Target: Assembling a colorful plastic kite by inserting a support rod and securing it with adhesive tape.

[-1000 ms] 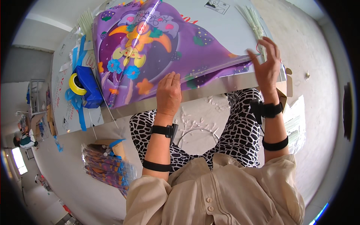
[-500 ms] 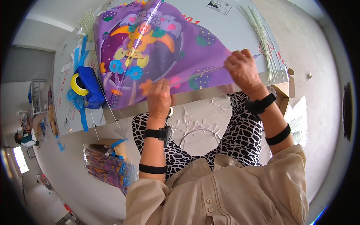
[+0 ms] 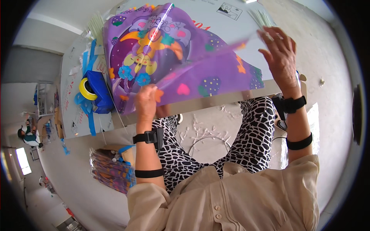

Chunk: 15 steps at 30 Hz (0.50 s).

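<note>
A glossy purple printed plastic sheet (image 3: 227, 73) with cartoon figures, flowers and strawberries lies across the table. My left hand (image 3: 146, 103) is closed at the sheet's near edge, left of its middle, with the fingers pinched on it. From there a pale, blurred strip of the sheet slants up toward the far right. My right hand (image 3: 280, 57) hovers over the table's right side, fingers spread and nothing seen in them. Just beyond its fingertips lies a bundle of thin pale sticks (image 3: 259, 18), partly hidden by the hand.
At the table's left stands a blue tape dispenser (image 3: 99, 92) with a yellow roll (image 3: 88, 89), among blue strips (image 3: 91, 122). More pale sticks (image 3: 96, 29) lie at the far left. On the floor are a pile of wrapped purple packs (image 3: 111, 169) and white branch-like pieces (image 3: 196, 129).
My right hand has let go of the sheet and moved up and right, its fingers opening. The sheet's right part has spread toward the near edge. My left hand has shifted slightly left.
</note>
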### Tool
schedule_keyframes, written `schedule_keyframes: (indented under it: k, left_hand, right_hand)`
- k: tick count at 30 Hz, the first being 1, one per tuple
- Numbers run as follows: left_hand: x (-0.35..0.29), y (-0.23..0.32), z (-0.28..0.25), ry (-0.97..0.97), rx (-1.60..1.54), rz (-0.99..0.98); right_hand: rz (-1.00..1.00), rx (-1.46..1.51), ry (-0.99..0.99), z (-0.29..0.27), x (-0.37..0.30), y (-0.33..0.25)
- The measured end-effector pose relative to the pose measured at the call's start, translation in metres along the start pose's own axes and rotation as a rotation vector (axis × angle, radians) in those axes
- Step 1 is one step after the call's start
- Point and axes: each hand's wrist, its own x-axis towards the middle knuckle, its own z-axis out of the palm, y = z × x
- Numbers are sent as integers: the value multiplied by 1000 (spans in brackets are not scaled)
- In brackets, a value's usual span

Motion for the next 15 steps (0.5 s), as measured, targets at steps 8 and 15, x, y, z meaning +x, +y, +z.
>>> schedule_keyframes:
  k: [8,15]
  left_hand:
    - [73,-84,-24,176,-267,-411]
    - [95,-142,-51,204,334,-619]
  right_hand:
    - [601,298,-268,46,-72,26]
    - [967,178,-370,77,-115,61]
